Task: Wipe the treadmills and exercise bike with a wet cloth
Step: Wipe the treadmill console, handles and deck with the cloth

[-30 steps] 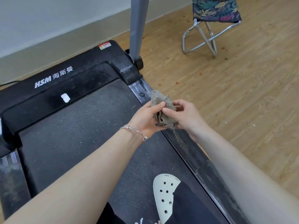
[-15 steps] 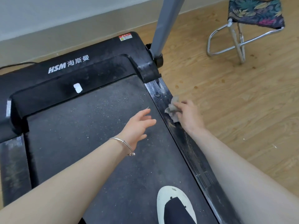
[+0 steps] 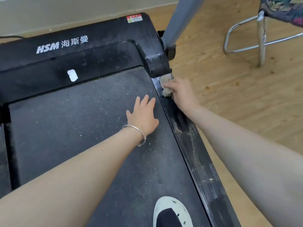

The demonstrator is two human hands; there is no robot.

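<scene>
Head view, right hand (image 3: 183, 94) gripping cloth (image 3: 166, 86) on treadmill (image 3: 188, 136) side rail, left hand (image 3: 143, 115) flat, fingers straight, on belt (image 3: 73, 120).

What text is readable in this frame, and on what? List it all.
"HSM" in white, on the treadmill's black front cover.
"海斯曼" in white, right after it on the same cover.
Red and white warning sticker at the cover's far right corner: print too small to read.
White patch on the inner cover: no text visible.
Nothing readable on the cloth, the bracelet or the stool.
</scene>
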